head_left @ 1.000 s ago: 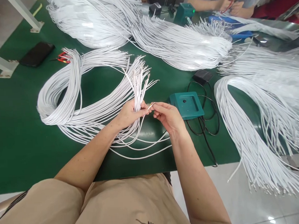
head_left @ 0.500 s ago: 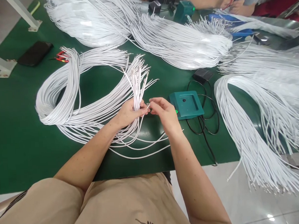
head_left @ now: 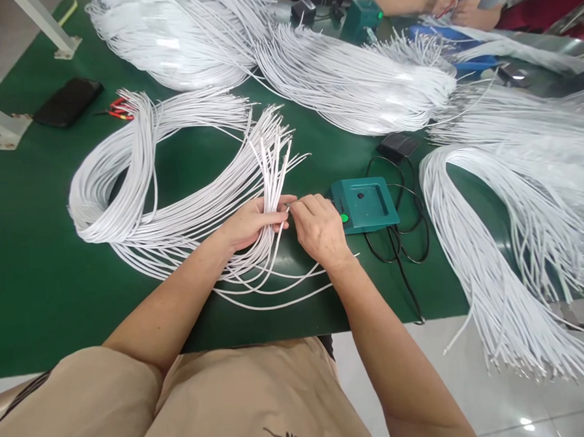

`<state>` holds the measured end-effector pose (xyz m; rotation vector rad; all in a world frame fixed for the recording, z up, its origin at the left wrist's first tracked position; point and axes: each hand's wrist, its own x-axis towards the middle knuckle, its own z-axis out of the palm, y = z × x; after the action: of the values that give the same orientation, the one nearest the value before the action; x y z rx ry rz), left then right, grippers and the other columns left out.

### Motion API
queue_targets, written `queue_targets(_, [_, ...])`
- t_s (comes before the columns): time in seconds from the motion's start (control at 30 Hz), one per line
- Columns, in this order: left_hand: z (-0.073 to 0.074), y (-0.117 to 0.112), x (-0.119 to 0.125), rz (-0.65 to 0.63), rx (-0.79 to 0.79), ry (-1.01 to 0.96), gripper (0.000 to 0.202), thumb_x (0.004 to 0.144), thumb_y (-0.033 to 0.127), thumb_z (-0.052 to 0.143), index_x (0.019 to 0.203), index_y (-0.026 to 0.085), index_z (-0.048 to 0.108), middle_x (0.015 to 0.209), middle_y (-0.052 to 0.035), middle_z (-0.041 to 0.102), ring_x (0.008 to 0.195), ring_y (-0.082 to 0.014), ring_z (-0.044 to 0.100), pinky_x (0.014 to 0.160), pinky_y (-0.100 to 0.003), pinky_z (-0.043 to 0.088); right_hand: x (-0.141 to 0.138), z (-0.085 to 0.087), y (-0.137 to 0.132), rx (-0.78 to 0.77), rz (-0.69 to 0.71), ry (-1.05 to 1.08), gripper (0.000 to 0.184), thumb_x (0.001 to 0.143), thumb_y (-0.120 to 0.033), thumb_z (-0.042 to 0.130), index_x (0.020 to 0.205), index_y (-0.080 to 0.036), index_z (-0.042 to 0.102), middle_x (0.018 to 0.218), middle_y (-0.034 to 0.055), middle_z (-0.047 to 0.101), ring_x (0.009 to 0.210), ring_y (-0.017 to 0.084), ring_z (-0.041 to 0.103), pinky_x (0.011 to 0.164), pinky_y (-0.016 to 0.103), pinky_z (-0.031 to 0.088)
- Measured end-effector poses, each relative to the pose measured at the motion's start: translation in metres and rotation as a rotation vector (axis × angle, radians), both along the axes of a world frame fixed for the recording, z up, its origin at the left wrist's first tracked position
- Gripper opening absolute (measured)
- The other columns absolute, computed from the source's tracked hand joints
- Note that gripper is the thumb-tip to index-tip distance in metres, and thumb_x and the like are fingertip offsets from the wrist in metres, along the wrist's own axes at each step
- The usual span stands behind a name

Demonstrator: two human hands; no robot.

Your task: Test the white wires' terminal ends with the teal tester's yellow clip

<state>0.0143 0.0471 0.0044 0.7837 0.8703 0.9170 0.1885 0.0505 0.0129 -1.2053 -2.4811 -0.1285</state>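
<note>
My left hand is closed around a bunch of white cables, whose ends stand up above the thumb. One cable end pokes out between the left thumb and fingers toward my right hand. Close beside it, my right hand has its fingers pinched together, back of the hand upward. Its fingertips meet the cable end, and what lies between them is too small and hidden to name. Just right of that hand sits a small green box with a lit green button and a shallow recess on top.
A looped bundle of white cables lies at left, near red-handled pliers and a black phone. More cable bundles fill the back and right. Black cords trail beside the box. A co-worker's hands are at the far right.
My right hand has rolled over so its back faces up, and its fingers have drawn together at the cable end. My left hand keeps its hold on the bunch, nearly still.
</note>
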Motion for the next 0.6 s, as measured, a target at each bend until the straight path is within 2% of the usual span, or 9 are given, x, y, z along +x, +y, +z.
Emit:
queue_targets(0.07, [-0.004,0.001,0.000,0.022,0.015,0.055,0.050,0.070,0.016,0.073,0.119,0.014,0.063,0.079,0.0014,0.058,0.065,-0.0080,0.058,0.062,-0.023,0.046,0.009,0.003,0.008,0.004,-0.025,-0.032,0.025,0.096,-0.022,0.039,0.101,-0.017,0.063,0.100,0.0099,0.065,0.094,0.024,0.051,0.091,0.039,0.035])
queue_targets(0.13, [-0.008,0.001,0.000,0.023,0.035,0.108,0.053,0.071,0.017,0.073,0.123,0.016,0.060,0.081,0.0016,0.059,0.066,-0.0083,0.060,0.065,-0.024,0.049,0.016,0.006,0.017,-0.032,-0.066,-0.064,0.023,0.093,-0.020,0.046,0.109,-0.016,0.061,0.106,0.0103,0.067,0.101,0.026,0.052,0.101,0.043,0.030])
queue_targets(0.27, [-0.011,0.002,0.000,0.046,0.074,0.216,0.050,0.072,0.023,0.073,0.120,0.017,0.060,0.087,-0.0006,0.061,0.074,-0.0120,0.065,0.067,-0.024,0.051,0.023,0.014,0.027,-0.175,-0.068,-0.160,0.016,0.086,-0.015,0.054,0.099,-0.016,0.065,0.089,0.0077,0.071,0.092,0.025,0.058,0.106,0.045,0.029])
queue_targets(0.37, [-0.012,0.001,0.001,0.080,0.104,0.269,0.051,0.071,0.023,0.074,0.120,0.016,0.061,0.087,-0.0012,0.062,0.075,-0.0132,0.067,0.064,-0.023,0.051,0.021,0.019,0.027,-0.218,-0.058,-0.152,0.017,0.084,-0.016,0.058,0.098,-0.015,0.067,0.100,0.0107,0.072,0.100,0.027,0.058,0.106,0.046,0.032])
queue_targets(0.47, [-0.012,0.000,0.003,0.106,0.147,0.294,0.053,0.069,0.023,0.075,0.120,0.015,0.061,0.083,-0.0006,0.063,0.073,-0.0134,0.066,0.060,-0.021,0.050,0.012,0.021,0.026,-0.215,-0.086,-0.020,0.020,0.086,-0.018,0.055,0.100,-0.016,0.069,0.119,0.0115,0.067,0.111,0.028,0.057,0.107,0.047,0.031])
queue_targets(0.6, [-0.011,-0.002,0.006,0.139,0.209,0.349,0.054,0.066,0.023,0.076,0.118,0.015,0.063,0.080,-0.0004,0.065,0.067,-0.0120,0.064,0.057,-0.021,0.050,-0.005,0.019,0.023,-0.237,-0.138,0.190,0.016,0.087,-0.027,0.057,0.086,-0.018,0.070,0.122,0.0112,0.066,0.116,0.027,0.056,0.106,0.047,0.034])
